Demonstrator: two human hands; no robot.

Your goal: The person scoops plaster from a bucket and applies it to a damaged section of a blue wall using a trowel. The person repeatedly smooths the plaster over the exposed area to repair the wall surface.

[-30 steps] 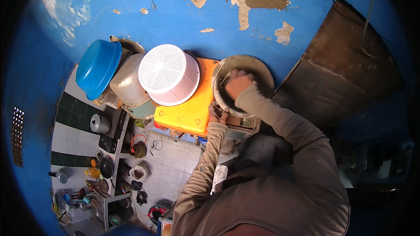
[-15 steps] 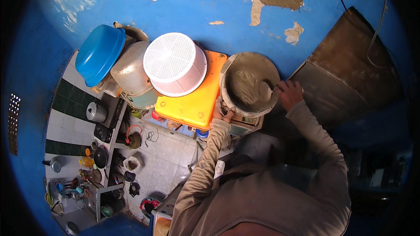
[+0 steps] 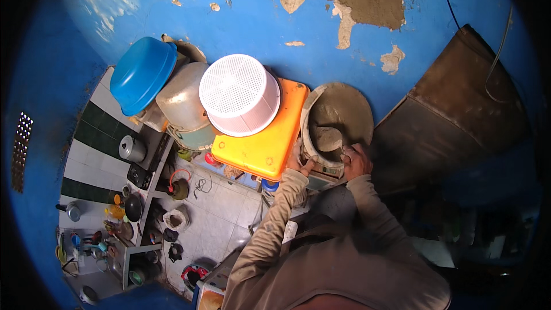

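A round bucket (image 3: pixel 306 116), coated in grey, stands tilted towards me beside the yellow-orange plastic lid. Wet grey mortar (image 3: pixel 344 109) lies inside it. My left hand (image 3: pixel 299 161) is closed on the near left part of the rim. At the near right rim, my right hand (image 3: pixel 357 162) is closed on what looks like a trowel (image 3: pixel 328 138). Its pale, mortar-smeared blade rests in the bucket over the mortar. The handle is hidden within my fingers.
Left of the bucket, a white strainer basket (image 3: pixel 238 92) sits upside down on the yellow-orange lid (image 3: pixel 252 154). Further left are a metal pot (image 3: pixel 182 95) and an upturned blue basin (image 3: pixel 143 74). A brown panel (image 3: pixel 447 103) leans at the right. The blue wall (image 3: pixel 241 28) has a patched area.
My right hand has moved from the bucket's right rim to its near side, drawing the blade towards me. My left hand keeps its grip on the rim. The whole view has shifted slightly.
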